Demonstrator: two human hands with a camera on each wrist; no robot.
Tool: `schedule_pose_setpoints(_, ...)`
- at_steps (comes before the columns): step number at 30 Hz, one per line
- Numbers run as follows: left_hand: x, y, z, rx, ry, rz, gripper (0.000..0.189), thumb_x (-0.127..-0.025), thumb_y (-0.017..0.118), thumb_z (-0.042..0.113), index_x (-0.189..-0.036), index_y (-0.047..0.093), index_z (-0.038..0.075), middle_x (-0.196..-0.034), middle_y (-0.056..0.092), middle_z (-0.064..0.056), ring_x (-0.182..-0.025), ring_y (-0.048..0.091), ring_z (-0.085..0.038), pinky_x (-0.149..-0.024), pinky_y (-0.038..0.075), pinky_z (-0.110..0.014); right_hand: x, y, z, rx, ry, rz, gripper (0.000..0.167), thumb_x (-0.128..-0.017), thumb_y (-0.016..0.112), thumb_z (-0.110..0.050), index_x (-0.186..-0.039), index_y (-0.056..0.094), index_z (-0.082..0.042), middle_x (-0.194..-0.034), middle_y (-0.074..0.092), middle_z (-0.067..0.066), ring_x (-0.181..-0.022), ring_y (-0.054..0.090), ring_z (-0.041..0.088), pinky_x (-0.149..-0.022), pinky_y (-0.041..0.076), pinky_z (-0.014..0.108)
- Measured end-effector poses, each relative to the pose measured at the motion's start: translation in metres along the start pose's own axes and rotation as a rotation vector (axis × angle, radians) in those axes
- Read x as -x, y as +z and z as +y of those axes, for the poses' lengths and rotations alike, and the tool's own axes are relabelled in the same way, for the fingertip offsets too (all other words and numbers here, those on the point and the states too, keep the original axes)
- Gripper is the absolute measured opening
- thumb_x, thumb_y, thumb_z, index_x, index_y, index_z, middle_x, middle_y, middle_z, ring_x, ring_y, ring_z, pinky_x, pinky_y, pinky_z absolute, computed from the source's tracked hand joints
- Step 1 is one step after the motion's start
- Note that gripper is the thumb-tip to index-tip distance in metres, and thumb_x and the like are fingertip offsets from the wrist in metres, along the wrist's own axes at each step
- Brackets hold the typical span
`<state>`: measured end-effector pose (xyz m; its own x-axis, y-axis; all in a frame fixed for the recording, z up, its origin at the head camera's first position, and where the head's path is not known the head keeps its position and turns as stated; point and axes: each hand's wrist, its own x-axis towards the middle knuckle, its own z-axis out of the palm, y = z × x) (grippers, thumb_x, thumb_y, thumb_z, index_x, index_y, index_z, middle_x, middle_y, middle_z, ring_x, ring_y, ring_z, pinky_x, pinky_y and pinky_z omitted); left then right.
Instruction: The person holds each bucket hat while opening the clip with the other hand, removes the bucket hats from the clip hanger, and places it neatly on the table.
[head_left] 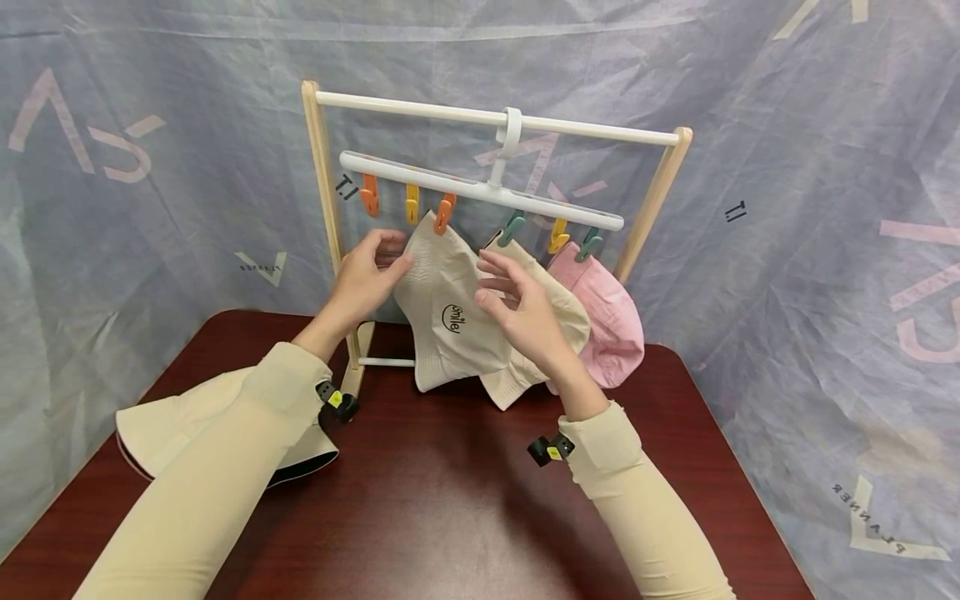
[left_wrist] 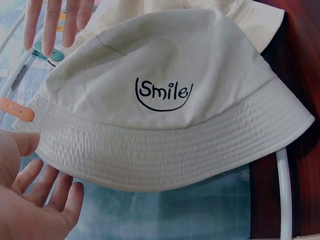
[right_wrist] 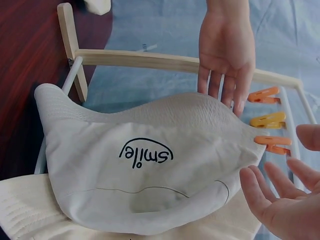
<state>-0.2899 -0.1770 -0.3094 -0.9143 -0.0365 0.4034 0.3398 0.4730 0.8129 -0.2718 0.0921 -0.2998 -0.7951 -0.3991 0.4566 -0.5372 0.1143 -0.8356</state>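
A white bucket hat (head_left: 450, 308) with "Smile" lettering hangs by its brim from an orange clip (head_left: 445, 214). My left hand (head_left: 372, 271) is at the brim's left side, fingers relaxed and partly behind the edge; in the left wrist view the fingertips (left_wrist: 75, 192) lie close to the brim, and contact is hard to tell. On the hat's other side my right hand (head_left: 525, 308) hovers with loosely bent fingers, holding nothing. Behind it hang a cream hat (head_left: 558, 292) from a green clip (head_left: 513, 227) and a pink hat (head_left: 607, 321) from another green clip (head_left: 589, 244).
A wooden-sided rack (head_left: 326, 175) carries a white clip hanger (head_left: 480, 190) on its top bar. An orange clip (head_left: 369, 195) and yellow clips (head_left: 412, 204) hang along it. Another cream hat (head_left: 180, 417) lies on the dark red table (head_left: 420, 517), partly under my left sleeve.
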Motion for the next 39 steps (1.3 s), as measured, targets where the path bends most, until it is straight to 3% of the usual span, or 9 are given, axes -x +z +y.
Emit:
schedule_pose_setpoints(9,-0.009,0.005,0.005,0.039,-0.045,-0.011,0.045,-0.107,0.065,0.029,-0.147,0.057,0.010,-0.140,0.063,-0.013,-0.128,0.060,-0.029,-0.108,0.049,-0.046,0.000,-0.005,0.000,0.004,0.004,0.010,0.055,-0.102,0.067,-0.004,-0.155,0.052,-0.007,-0.152,0.058,0.019,-0.136,0.060,0.037,-0.113,0.048,0.052)
schedule_pose_setpoints(21,-0.016,0.012,0.007,0.059,-0.072,0.061,0.032,-0.107,0.064,0.022,-0.137,0.063,0.009,-0.127,0.066,-0.011,-0.112,0.062,-0.023,-0.090,0.052,-0.036,0.001,-0.009,-0.001,-0.001,-0.017,0.009,0.056,-0.103,0.067,-0.004,-0.156,0.049,-0.002,-0.152,0.056,0.022,-0.136,0.059,0.041,-0.115,0.048,0.052)
schedule_pose_setpoints(27,-0.018,0.015,0.007,0.050,-0.063,0.090,0.030,-0.106,0.066,0.019,-0.133,0.064,0.006,-0.123,0.068,-0.013,-0.109,0.063,-0.022,-0.091,0.050,-0.031,-0.001,-0.011,-0.001,0.003,-0.007,0.010,0.056,-0.103,0.066,-0.005,-0.156,0.049,-0.004,-0.152,0.057,0.020,-0.136,0.059,0.038,-0.114,0.048,0.049)
schedule_pose_setpoints(39,-0.016,0.016,0.007,0.064,-0.065,0.086,0.030,-0.107,0.065,0.019,-0.133,0.064,0.005,-0.123,0.067,-0.014,-0.108,0.062,-0.023,-0.091,0.049,-0.030,-0.015,-0.009,-0.008,-0.001,-0.002,-0.029,0.056,-0.105,0.066,-0.012,-0.159,0.048,-0.015,-0.151,0.058,0.011,-0.138,0.059,0.032,-0.113,0.050,0.047)
